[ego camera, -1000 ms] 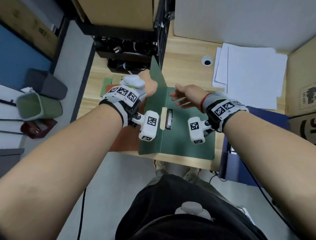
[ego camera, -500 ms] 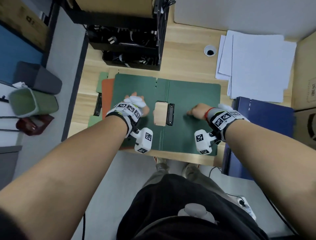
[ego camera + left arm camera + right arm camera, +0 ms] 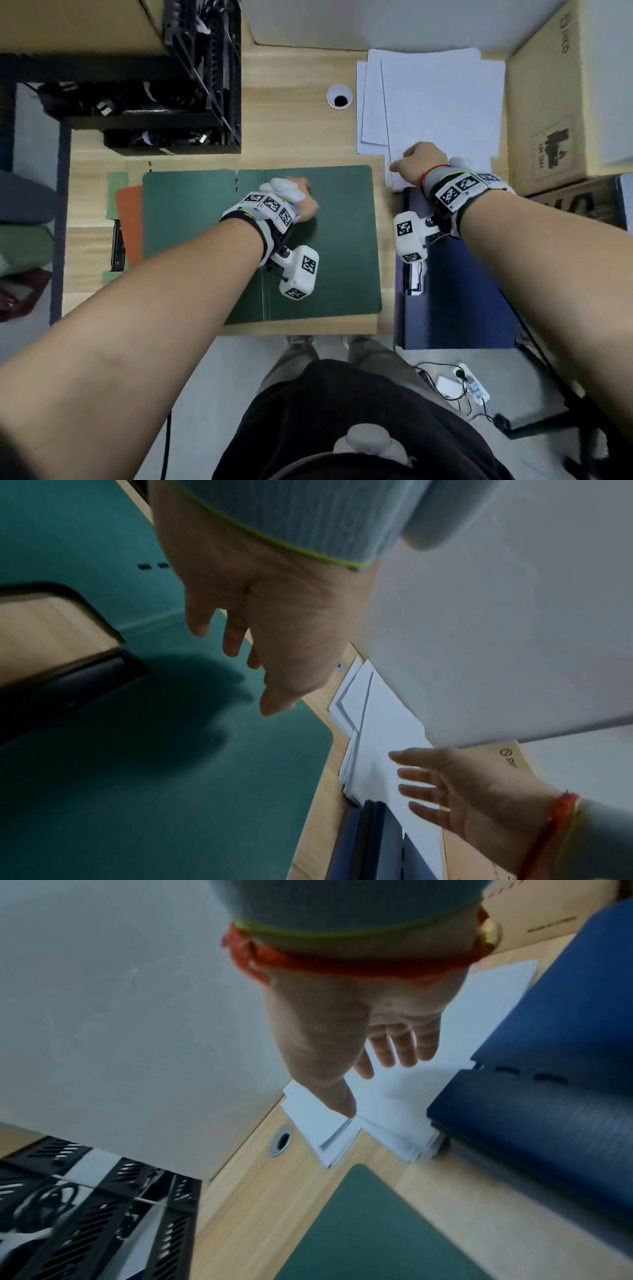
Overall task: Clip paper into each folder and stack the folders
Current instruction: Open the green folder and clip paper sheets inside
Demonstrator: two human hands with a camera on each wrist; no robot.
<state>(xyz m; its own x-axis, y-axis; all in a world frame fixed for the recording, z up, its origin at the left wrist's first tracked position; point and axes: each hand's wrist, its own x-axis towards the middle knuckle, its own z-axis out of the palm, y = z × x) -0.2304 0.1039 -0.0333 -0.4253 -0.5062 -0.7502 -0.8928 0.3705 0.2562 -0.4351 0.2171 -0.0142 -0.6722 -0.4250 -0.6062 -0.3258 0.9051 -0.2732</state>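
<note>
A dark green folder (image 3: 191, 212) lies open and flat on the wooden desk. My left hand (image 3: 303, 205) hovers over its middle with fingers loosely extended and holds nothing. In the left wrist view the left hand (image 3: 240, 656) casts a shadow on the green folder (image 3: 171, 777), beside its black clip (image 3: 68, 677). The head view hides the clip under my wrist. My right hand (image 3: 411, 162) reaches with straight, spread fingers over the near-left corner of the white paper stack (image 3: 442, 102). In the right wrist view, the right hand (image 3: 377, 1056) has its thumb at the paper stack's (image 3: 394, 1096) edge.
Blue folders (image 3: 455, 291) lie stacked right of the green one, partly under the paper. An orange folder (image 3: 129, 219) and a pale green one (image 3: 116, 192) poke out on the left. A black wire rack (image 3: 154, 85), a cable hole (image 3: 339, 97) and a cardboard box (image 3: 555, 102) line the back.
The green folder's cover went from raised to flat on the left. My right hand left the folder for the paper stack. My left hand shifted right to the folder's middle.
</note>
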